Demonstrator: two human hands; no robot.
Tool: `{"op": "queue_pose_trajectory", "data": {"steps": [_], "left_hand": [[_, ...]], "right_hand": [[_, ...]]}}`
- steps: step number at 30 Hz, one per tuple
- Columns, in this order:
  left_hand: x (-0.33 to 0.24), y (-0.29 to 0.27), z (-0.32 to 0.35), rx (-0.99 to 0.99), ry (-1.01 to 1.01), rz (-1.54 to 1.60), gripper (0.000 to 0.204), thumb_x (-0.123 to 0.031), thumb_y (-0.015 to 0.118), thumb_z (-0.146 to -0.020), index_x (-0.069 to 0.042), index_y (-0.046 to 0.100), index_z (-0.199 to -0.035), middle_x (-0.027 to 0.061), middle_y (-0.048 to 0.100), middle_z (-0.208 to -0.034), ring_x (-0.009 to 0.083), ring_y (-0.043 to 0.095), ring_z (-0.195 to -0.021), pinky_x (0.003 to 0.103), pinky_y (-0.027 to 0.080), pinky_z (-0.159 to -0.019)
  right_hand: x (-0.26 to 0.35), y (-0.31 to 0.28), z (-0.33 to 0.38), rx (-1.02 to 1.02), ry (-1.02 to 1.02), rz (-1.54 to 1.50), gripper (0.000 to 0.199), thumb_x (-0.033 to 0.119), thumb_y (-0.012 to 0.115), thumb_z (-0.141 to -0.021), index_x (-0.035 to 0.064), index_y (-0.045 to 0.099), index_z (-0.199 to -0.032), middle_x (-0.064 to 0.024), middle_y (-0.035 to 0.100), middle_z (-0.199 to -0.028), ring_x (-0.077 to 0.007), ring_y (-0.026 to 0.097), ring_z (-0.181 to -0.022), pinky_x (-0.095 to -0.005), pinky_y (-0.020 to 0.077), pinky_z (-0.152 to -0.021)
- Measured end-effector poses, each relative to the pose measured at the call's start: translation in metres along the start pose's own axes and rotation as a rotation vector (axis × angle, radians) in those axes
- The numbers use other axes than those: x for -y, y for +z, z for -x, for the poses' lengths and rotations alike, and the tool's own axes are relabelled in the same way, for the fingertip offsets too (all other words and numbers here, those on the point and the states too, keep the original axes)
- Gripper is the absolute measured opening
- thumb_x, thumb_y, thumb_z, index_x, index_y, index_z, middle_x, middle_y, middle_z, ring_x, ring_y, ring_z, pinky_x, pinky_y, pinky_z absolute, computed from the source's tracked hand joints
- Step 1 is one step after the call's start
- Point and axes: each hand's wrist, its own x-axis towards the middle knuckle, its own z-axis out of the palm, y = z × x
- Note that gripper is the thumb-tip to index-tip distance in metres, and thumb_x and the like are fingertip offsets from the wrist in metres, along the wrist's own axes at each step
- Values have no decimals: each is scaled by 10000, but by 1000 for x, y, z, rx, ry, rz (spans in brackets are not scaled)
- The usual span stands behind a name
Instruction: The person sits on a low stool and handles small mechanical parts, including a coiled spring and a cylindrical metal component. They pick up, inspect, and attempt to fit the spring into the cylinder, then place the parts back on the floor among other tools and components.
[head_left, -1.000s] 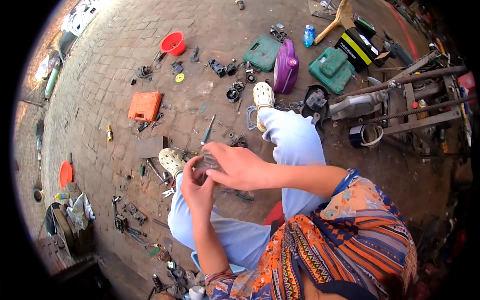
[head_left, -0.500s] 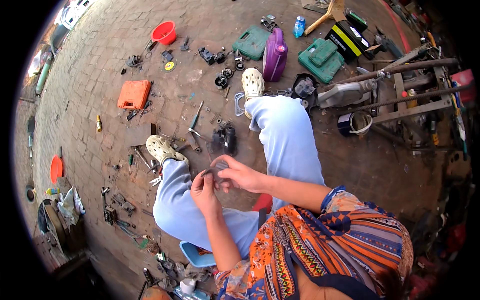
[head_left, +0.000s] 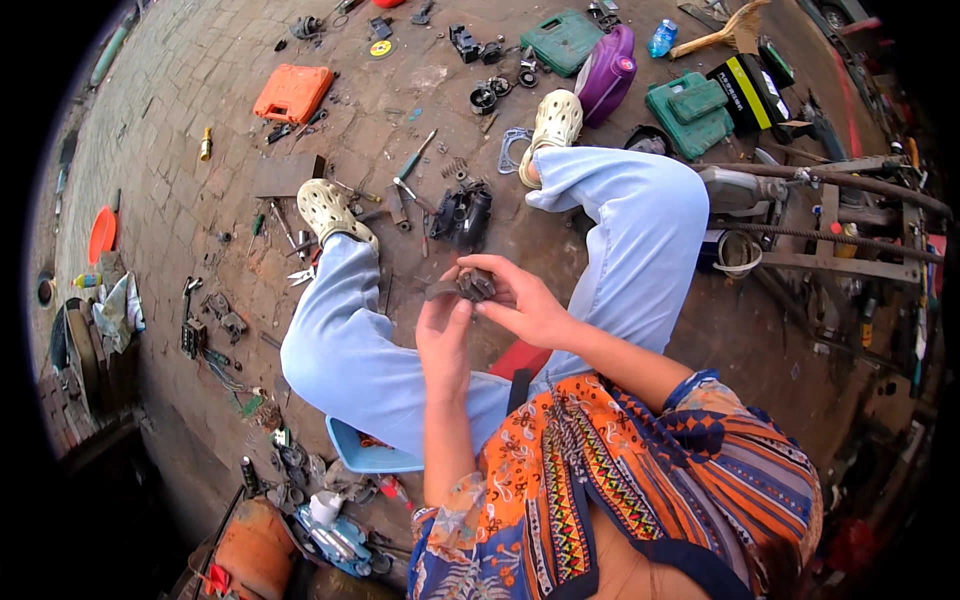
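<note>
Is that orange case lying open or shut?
Shut: the orange case lies flat, with no raised lid or exposed interior showing.

Repair workshop or its yard, by the look — ground-level work on stained brick paving (head_left: 210,120). Dark machine parts (head_left: 468,216) loose near 12 o'clock, teal-handled screwdriver (head_left: 409,167) at 11, pliers (head_left: 301,276) at 9. Orange hard case (head_left: 293,92) further out at 11, green cases (head_left: 562,44) between 12 and 2. At 3 — metal frame (head_left: 850,266) crossed by a ribbed rod (head_left: 860,243)

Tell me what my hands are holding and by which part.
A small dark piece, kind unclear: the left hand holds its left side, the right hand its right side.
</note>
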Motion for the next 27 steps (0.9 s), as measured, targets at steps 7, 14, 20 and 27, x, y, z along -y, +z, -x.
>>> {"op": "queue_pose_trajectory", "data": {"steps": [7, 14, 20, 27], "left_hand": [[15, -1, 18, -86, 29, -147, 439, 21, 647, -829, 29, 524, -1251, 112, 561, -1247, 159, 555, -1086, 289, 444, -928], [36, -15, 58, -111, -202, -161, 367, 0, 659, -826, 37, 577, -1181, 88, 616, -1108, 152, 588, -984, 283, 476, -864], [40, -10, 70, -184, -134, -170, 294, 10, 692, -793, 8, 619, -1078, 40, 625, -968, 107, 579, -872, 239, 467, -783], [52, -23, 69, -250, 2, -290, 118, -22, 702, -809, -22, 612, -887, -12, 597, -808, 46, 529, -734, 183, 428, -651]], "right_hand": [[4, -5, 19, -3, -48, 285, 526, 15, 629, -778, 47, 453, -1273, -94, 568, -1195, -197, 582, -1030, -314, 472, -873], [4, -9, 55, 119, 276, 54, 414, -5, 607, -810, 29, 458, -1195, -82, 581, -1091, -130, 576, -970, -294, 509, -817], [-12, -7, 69, 144, 438, 129, 403, -4, 611, -784, 21, 459, -1156, -58, 563, -970, -88, 560, -876, -251, 518, -712], [-4, -3, 66, 78, 367, 212, 347, 9, 631, -749, 20, 499, -1070, -63, 552, -905, -101, 569, -805, -273, 502, -693]]}}
